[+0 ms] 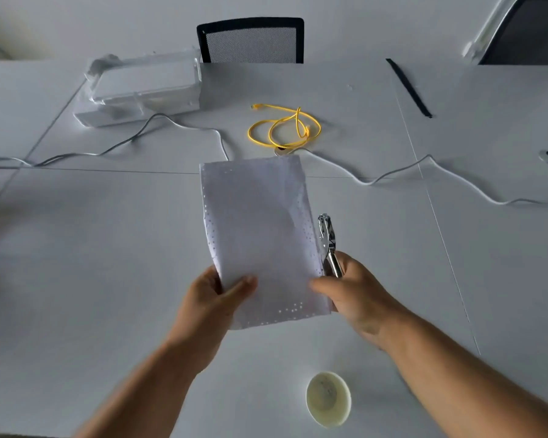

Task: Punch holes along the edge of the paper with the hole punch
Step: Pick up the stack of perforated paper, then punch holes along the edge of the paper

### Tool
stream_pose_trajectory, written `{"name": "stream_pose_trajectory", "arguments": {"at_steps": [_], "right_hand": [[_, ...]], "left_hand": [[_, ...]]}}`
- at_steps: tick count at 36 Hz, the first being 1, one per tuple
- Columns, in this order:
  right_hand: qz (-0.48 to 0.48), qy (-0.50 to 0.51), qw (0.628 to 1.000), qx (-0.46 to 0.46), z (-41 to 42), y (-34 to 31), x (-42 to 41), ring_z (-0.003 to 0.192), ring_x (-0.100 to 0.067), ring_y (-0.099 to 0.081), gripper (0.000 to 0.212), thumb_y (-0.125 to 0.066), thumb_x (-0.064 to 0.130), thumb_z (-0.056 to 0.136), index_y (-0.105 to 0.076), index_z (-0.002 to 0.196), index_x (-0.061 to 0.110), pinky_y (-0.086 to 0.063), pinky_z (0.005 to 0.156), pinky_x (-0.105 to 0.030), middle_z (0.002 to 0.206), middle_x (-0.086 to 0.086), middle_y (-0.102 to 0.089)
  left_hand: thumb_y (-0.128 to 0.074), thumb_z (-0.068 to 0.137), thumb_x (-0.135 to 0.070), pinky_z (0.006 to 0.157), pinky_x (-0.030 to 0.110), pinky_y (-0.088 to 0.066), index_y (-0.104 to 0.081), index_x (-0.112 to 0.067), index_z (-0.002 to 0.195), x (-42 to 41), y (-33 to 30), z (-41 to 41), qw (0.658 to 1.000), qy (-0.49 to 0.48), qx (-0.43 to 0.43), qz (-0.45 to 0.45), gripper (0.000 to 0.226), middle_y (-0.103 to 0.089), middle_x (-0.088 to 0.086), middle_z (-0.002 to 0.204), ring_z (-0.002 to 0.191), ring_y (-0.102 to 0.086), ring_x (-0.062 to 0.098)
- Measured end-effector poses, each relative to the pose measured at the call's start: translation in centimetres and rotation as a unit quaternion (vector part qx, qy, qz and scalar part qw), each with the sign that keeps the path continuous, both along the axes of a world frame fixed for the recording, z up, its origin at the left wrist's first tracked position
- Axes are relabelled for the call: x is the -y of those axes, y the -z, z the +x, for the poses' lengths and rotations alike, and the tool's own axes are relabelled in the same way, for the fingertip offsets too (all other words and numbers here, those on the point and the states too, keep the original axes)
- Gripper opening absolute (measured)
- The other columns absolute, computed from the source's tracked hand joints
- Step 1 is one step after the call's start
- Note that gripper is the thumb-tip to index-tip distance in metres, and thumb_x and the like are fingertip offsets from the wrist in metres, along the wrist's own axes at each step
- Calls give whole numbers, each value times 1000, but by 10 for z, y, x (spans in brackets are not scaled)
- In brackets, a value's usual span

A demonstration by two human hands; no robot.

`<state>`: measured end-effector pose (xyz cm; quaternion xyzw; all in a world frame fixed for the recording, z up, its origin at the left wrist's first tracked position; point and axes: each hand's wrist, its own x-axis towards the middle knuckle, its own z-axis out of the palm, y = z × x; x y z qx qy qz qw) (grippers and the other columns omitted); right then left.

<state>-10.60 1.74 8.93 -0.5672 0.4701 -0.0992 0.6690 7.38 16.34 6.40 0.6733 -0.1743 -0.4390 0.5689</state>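
Observation:
A white sheet of paper (257, 229) is held up over the table, long side running away from me. Small punched holes dot its left, right and near edges. My left hand (215, 295) pinches the near left corner, thumb on top. My right hand (355, 295) grips the handles of a silver hole punch (327, 241), and its thumb also presses the paper's near right corner. The punch's head points away from me, just beside the right edge and not over the paper.
A white table (92, 263) spans the view. A small pale round cup (328, 398) stands near me. Farther off lie a coiled yellow cable (283, 128), a grey cord (133, 137), a clear plastic-wrapped box (143, 86), a black strip (408, 88) and a black mesh chair (250, 39).

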Motion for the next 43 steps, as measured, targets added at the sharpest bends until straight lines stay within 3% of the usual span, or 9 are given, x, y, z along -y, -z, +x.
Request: {"name": "stream_pose_trajectory", "arguments": {"at_steps": [5,10,15,19,24,27,33,37,43], "right_hand": [[-6,22,1000,20,-9,-13,7,76,-26,-42,31,-63,10,70,-48,93,-5,-35,72,-44,79,-10,-46],[3,39,998,56,-16,-9,18,76,-26,-53,14,-69,12,71,-59,73,23,-47,72,-43,71,-7,-52],[0,18,995,98,-17,21,37,81,-28,-65,18,-66,-1,93,-65,91,16,-58,72,-40,86,-15,-66],[-94,19,991,94,-13,45,47,71,-22,-61,22,-64,-4,92,-60,88,17,-54,64,-32,79,-11,-58],[-264,-14,962,73,-14,53,58,76,-25,-49,13,-67,0,89,-57,85,8,-43,75,-43,80,-11,-50],[-362,-38,929,62,-19,43,53,73,-22,-45,25,-69,7,87,-54,75,23,-38,74,-41,74,-3,-46],[-471,-23,877,94,-59,24,-11,66,-16,-47,21,-70,13,89,-58,87,29,-41,69,-36,74,9,-51],[-505,-18,858,92,-90,7,-67,51,0,-47,22,-69,11,91,-58,88,30,-39,61,-28,72,12,-51],[-512,-67,853,71,-133,-23,-128,52,1,-49,18,-70,11,91,-61,92,26,-40,59,-27,77,8,-55]], "left_hand": [[-72,87,-42,73,27,-58,-82,-21,102,7,1,-3,999,-11,-21,-39,27,-85,0,95,84,-78,16],[-62,90,-46,65,26,-52,-80,-18,94,15,12,7,996,-7,78,-53,34,-74,-7,75,66,-63,10],[-61,91,-47,58,21,-46,-78,-17,87,33,37,16,981,5,178,-83,35,-65,-11,64,58,-56,7],[-68,87,-50,72,43,-42,-71,3,94,40,61,19,979,18,143,-142,54,-63,13,81,77,-55,24],[-77,88,-31,94,64,-54,-74,8,105,37,75,14,975,37,80,-204,43,-70,39,106,95,-65,40],[-72,91,-26,85,56,-64,-81,-3,105,27,75,9,968,52,98,-224,28,-70,38,118,101,-75,42],[-66,97,-29,79,49,-65,-83,-9,105,-41,66,-28,946,106,132,-278,27,-81,21,109,94,-78,33],[-67,94,-38,58,32,-60,-83,-8,99,-98,54,-60,940,145,96,-294,34,-81,16,89,71,-75,25],[-60,92,-28,44,28,-46,-82,-10,81,-160,31,-100,933,172,47,-313,30,-68,12,64,48,-60,22]]}}
